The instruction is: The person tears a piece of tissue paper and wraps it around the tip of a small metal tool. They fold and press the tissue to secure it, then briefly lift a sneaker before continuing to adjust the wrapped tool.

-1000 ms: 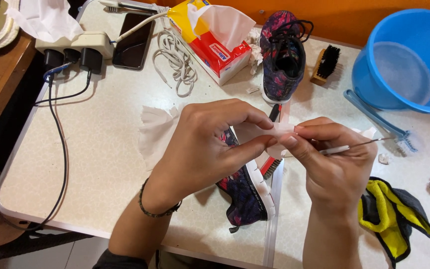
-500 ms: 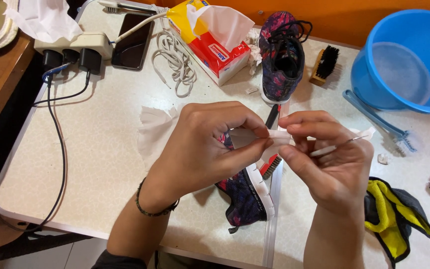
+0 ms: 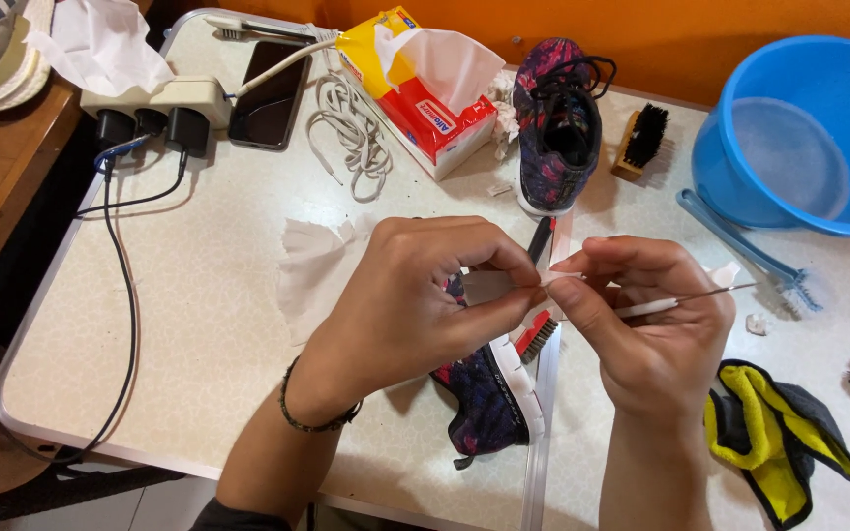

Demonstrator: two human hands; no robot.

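1. Fingers of the left hand (image 3: 415, 295) are pinched narrow on a small scrap of white tissue (image 3: 492, 286), held above the bench (image 3: 199, 324) over the near shoe (image 3: 489, 393).
2. Fingers of the right hand (image 3: 646, 329) are also closed: thumb and forefinger nip the other end of the scrap, while the rest of the hand grips a thin white stick (image 3: 656, 307) that pokes out to the right.
3. Whether the tissue is wound onto the stick's tip cannot be told; the fingertips hide that spot.
4. The tissue looks feather-light, soft and easy to tear, so it is best taken by its edges with a gentle pinch.
5. The stick seems slim, stiff and light, probably apt to roll between fingers; a grip near its middle should steady it.
6. Under the hands lies a red-handled small brush (image 3: 535, 334) beside the shoe's white sole.
7. Farther off sit a second patterned shoe (image 3: 558, 128), a tissue box (image 3: 420, 93), a loose white lace (image 3: 351, 133), a wooden brush (image 3: 641, 140), a blue basin (image 3: 799, 138) and a yellow cloth (image 3: 769, 433).
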